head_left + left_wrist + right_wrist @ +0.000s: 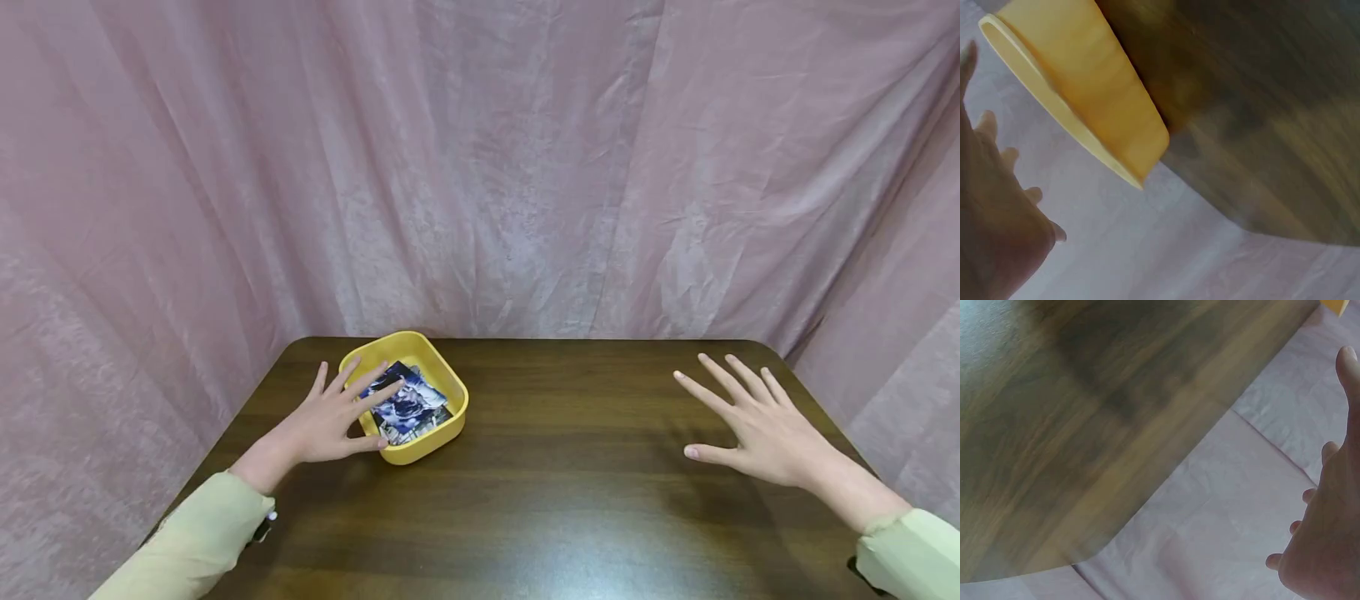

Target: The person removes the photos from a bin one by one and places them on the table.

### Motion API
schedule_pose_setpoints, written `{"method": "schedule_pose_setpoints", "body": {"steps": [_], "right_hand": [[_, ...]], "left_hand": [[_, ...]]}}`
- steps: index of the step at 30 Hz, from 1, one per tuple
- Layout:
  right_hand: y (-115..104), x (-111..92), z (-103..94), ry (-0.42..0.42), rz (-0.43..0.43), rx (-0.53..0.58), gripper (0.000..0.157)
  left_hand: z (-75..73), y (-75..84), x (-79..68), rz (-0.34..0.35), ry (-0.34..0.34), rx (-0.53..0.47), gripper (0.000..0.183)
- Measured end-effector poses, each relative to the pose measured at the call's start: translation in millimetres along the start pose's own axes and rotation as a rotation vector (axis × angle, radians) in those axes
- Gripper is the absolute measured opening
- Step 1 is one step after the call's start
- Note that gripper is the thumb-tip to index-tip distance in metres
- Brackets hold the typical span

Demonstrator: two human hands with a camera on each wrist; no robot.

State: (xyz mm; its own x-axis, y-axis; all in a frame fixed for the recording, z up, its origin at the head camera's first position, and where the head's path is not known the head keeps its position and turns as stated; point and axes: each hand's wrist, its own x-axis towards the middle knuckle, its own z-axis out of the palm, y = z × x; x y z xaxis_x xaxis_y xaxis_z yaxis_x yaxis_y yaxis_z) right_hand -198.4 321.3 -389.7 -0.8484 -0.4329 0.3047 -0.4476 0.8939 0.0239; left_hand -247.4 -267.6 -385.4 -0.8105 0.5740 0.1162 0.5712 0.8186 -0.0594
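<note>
A yellow square bin [456, 417] with rounded corners stands on the left half of the table. Inside it lie printed pictures or cards [408, 402], the top one blue, white and dark; how many there are I cannot tell. My left hand [330, 421] is spread over the bin's left side, fingers straight, holding nothing. In the left wrist view that hand [997, 219] appears apart from the bin's outer wall [1097, 81]. Over the table's right side, my right hand [768, 433] hovers with fingers spread and nothing in it. The right wrist view shows its palm [1329, 525].
The dark brown wooden table [555, 467] has rounded far corners. Pink velvet curtains [517, 167] hang behind it and along both sides. Dark bands [262, 527] sit at the cuffs of the pale sleeves [187, 533].
</note>
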Motion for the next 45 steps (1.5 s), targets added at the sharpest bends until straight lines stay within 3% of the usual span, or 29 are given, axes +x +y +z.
{"method": "schedule_pose_setpoints", "body": {"steps": [5, 10, 14, 18, 21, 28, 35, 39, 45], "right_hand": [[-4.2, 4.8, 0.6, -0.018, 0.012, 0.02, 0.094], [-7.0, 8.6, 2.1, -0.032, 0.015, 0.041, 0.094], [-8.0, 9.3, 4.6, -0.031, 0.013, 0.049, 0.094], [-9.5, 10.7, 6.8, -0.033, 0.009, 0.06, 0.094], [-11.1, 12.9, 7.6, -0.034, -0.005, 0.068, 0.094], [-15.1, 18.7, 9.5, -0.017, -0.033, 0.068, 0.094], [-16.1, 20.1, 13.8, -0.028, -0.036, 0.081, 0.094], [-17.3, 20.3, 14.0, -0.034, -0.039, 0.087, 0.096], [-18.6, 23.2, 12.6, -0.044, -0.04, 0.094, 0.096]], "left_hand": [[7.2, 8.9, -1.1, -0.083, 0.006, -0.074, 0.073], [19.7, 17.5, -2.0, -0.146, 0.08, -0.14, 0.067], [26.3, 26.0, -3.4, -0.195, 0.098, -0.201, 0.069], [31.1, 32.0, -6.4, -0.268, 0.079, -0.266, 0.073], [30.9, 36.3, -8.6, -0.359, 0.053, -0.332, 0.078], [28.1, 38.5, -10.5, -0.556, -0.041, -0.604, 0.102], [35.4, 41.1, -13.1, -0.611, -0.017, -0.774, 0.118], [39.2, 42.6, -12.9, -0.665, -0.024, -0.836, 0.115], [36.6, 45.6, -13.1, -0.723, -0.072, -0.897, 0.092]]}}
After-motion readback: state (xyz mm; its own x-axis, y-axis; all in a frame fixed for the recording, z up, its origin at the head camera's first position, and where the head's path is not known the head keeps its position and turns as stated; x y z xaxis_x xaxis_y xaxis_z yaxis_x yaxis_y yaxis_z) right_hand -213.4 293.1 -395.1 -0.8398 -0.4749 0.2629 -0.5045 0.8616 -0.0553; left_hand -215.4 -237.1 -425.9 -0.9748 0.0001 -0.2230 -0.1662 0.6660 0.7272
